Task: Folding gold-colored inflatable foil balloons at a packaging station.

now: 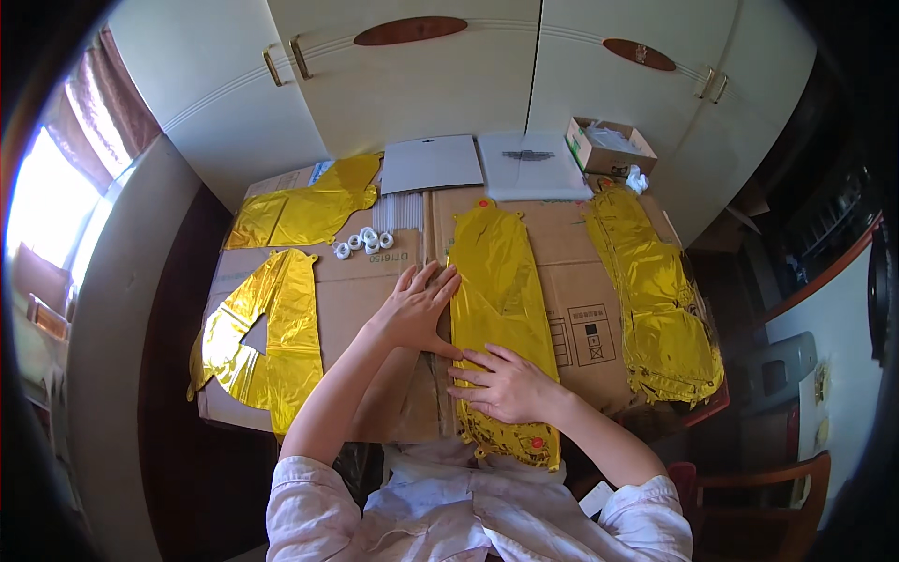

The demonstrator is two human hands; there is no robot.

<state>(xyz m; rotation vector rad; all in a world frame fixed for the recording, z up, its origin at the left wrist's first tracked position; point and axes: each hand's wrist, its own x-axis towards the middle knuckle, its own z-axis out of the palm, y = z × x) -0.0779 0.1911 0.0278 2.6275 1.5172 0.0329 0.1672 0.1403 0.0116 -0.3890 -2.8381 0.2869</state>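
A long, flat gold foil balloon (501, 281) lies lengthwise on the cardboard-covered table (375, 290) in front of me. My left hand (417, 304) rests flat with fingers spread on the balloon's left edge, near its middle. My right hand (501, 384) presses flat on the balloon's lower part, close to the table's near edge. Neither hand grips anything.
More deflated gold foil balloons lie at the left (267, 337), back left (304, 211) and right (660, 300). Small white rings (365, 242), white straws (401, 211), a grey sheet (431, 164), a white sheet (532, 164) and an open cardboard box (609, 145) sit at the back. White cupboards (449, 75) stand behind.
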